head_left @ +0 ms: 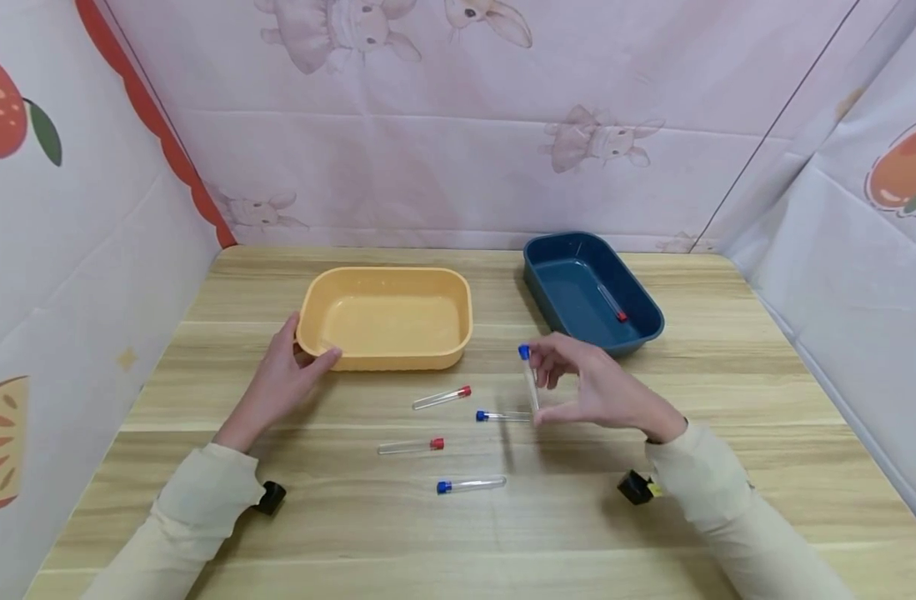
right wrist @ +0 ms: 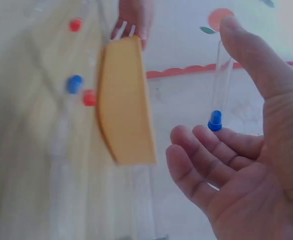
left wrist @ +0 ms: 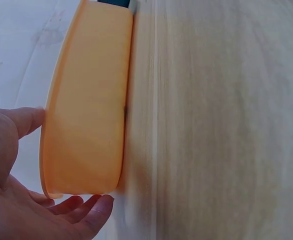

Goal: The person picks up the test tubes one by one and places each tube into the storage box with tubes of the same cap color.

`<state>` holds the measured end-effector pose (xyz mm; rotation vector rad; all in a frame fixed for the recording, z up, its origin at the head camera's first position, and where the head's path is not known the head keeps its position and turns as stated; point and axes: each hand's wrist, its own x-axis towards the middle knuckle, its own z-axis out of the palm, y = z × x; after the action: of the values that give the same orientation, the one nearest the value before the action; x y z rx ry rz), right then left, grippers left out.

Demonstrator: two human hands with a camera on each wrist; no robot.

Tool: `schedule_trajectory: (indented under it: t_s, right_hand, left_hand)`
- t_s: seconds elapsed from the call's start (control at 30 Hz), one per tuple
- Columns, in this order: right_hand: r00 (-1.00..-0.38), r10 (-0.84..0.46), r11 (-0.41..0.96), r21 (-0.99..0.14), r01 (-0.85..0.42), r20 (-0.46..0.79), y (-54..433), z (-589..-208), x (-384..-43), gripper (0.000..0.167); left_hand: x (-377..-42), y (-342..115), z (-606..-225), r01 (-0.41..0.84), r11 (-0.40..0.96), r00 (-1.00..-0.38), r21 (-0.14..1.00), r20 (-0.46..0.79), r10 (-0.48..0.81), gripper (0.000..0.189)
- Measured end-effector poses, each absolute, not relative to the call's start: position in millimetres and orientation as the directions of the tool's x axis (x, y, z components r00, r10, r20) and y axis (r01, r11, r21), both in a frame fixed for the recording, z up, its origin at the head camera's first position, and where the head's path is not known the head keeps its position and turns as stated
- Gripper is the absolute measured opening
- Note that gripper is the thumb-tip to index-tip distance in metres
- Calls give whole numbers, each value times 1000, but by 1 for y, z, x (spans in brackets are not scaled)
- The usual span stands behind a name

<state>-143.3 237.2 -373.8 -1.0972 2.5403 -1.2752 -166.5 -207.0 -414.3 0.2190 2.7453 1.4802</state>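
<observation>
My right hand (head_left: 611, 387) pinches a clear test tube with a blue cap (head_left: 531, 383) above the table, thumb at the rounded end and a fingertip at the cap. In the right wrist view that tube (right wrist: 222, 82) spans thumb and forefinger; the other fingers are bent and hold nothing. At the near left corner of the yellow plastic bin (head_left: 382, 362), my left hand (head_left: 277, 392) grips the wall, thumb on the rim, fingers outside. Below the bin lie red-capped tubes (head_left: 411, 447) and blue-capped tubes (head_left: 471, 484). One partly passes behind the held tube.
A dark blue bin (head_left: 540, 292) stands at the back right, with a red-capped tube (head_left: 612, 302) inside. Printed cloth (head_left: 427, 183) hangs behind the wooden table (head_left: 352, 533) and along both sides. A black wrist camera (head_left: 635, 487) sits under the right cuff.
</observation>
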Motion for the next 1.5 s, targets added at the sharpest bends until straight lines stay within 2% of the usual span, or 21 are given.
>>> schedule_trajectory:
  t_s: [0.27, 0.5, 0.77, 0.87, 1.1, 1.5]
  right_hand:
    - [-757, -614, 406, -732, -547, 225, 212, -353, -171, 70]
    - [-775, -595, 427, -731, -531, 215, 183, -343, -197, 72]
    - [-749, -632, 435, -707, -558, 202, 153, -343, -229, 63]
    - [-758, -628, 450, -712, -540, 179, 144, -345, -240, 60]
    - [-798, -596, 526, -707, -473, 91, 122, -349, -260, 70]
    - [-785, -617, 561, -669, -488, 55, 92, -361, -282, 76]
  left_hand:
    - [-166, -206, -410, 98, 569, -994, 816, 49, 100, 88]
    - [-166, -205, -408, 61, 625, -997, 779, 17, 75, 96]
    - [-169, -205, -407, 63, 642, -997, 764, 14, 82, 95]
    - [-170, -205, -407, 65, 644, -996, 762, 14, 84, 95]
    - [-170, -206, -408, 54, 646, -997, 762, 6, 76, 98]
    - [-170, -205, -409, 56, 642, -997, 765, 10, 75, 97]
